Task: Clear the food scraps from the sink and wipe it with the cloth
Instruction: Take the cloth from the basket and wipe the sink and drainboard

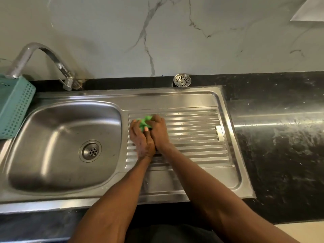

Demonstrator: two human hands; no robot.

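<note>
A crumpled green cloth (pixel 144 122) is bunched between both hands over the ribbed steel drainboard (pixel 196 130), near its left end. My left hand (pixel 141 140) grips the cloth from the left and my right hand (pixel 159 131) presses against it from the right, the two hands touching. Most of the cloth is hidden by my fingers. The steel sink basin (pixel 52 120) lies to the left with its round drain (pixel 90 151) showing; I see no scraps in it.
A curved chrome tap (pixel 52 58) rises behind the basin. A teal perforated basket (pixel 14 106) stands at the far left edge. A loose metal strainer (pixel 182 80) rests on the black counter (pixel 280 137) by the marble wall.
</note>
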